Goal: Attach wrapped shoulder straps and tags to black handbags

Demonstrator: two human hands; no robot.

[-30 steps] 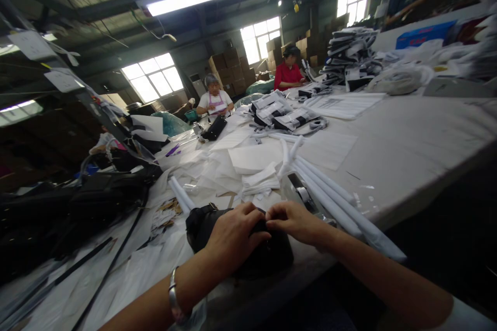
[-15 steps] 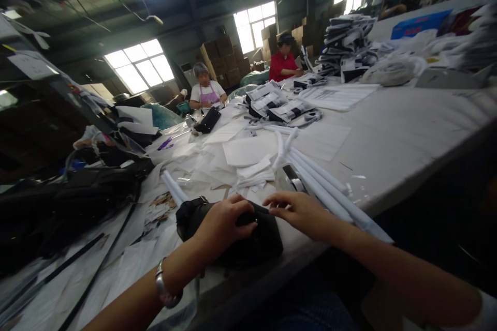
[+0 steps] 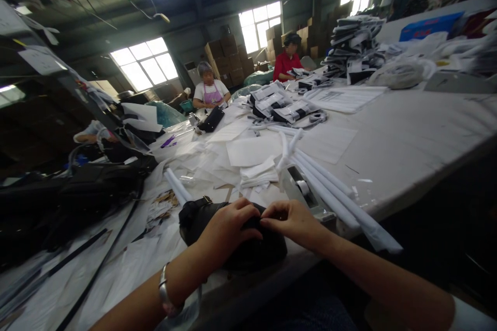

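A black bag (image 3: 267, 252) lies on its side at the near edge of the table, a small metal buckle at its left end. Over its top rests my left hand (image 3: 232, 223), fingers and thumb curled round the upper side. My right hand (image 3: 292, 223) is at the bag's upper right, thumb and forefinger pressed together against it. What sits between those fingertips is too small and dark to make out. Just beyond my right hand stands a tape dispenser (image 3: 298, 186) with a roll in it.
White padded tubes (image 3: 330, 186) run along the right. White foam sheets (image 3: 252, 152) cover the middle of the table (image 3: 419, 134). Wrapped bags (image 3: 289, 108) lie farther back. Black bags (image 3: 93, 191) are heaped at left. Two people (image 3: 212, 90) sit across the table.
My right hand has moved left onto the bag, and its loosely spread fingers have closed into a pinch. My left hand stays on the bag. The view has shifted slightly.
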